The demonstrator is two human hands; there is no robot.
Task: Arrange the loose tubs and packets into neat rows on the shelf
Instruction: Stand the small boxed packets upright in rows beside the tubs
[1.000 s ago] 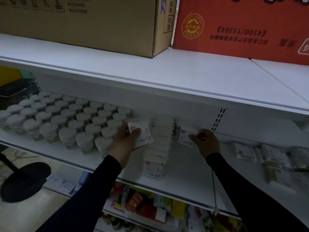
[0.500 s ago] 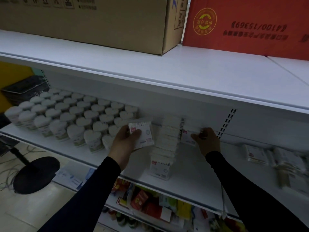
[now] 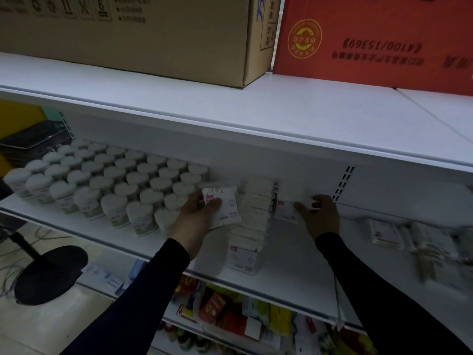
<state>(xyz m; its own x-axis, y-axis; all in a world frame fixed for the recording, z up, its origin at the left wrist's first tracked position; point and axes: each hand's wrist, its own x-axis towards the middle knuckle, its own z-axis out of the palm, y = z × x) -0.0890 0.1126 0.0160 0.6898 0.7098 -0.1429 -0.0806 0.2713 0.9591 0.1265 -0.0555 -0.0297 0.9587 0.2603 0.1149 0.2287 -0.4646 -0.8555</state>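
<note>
Left hand (image 3: 195, 216): fingers curled around a white packet (image 3: 225, 204), thumb across its face. Right hand (image 3: 320, 219): fingers pinching a second packet (image 3: 285, 207) at the shelf (image 3: 294, 265) back.

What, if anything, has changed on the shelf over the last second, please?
Almost nothing. The left hand holds its packet beside the heart-shaped tubs as before, and the right hand stays on the packet right of the packet row. Only the camera view has shifted.
</note>
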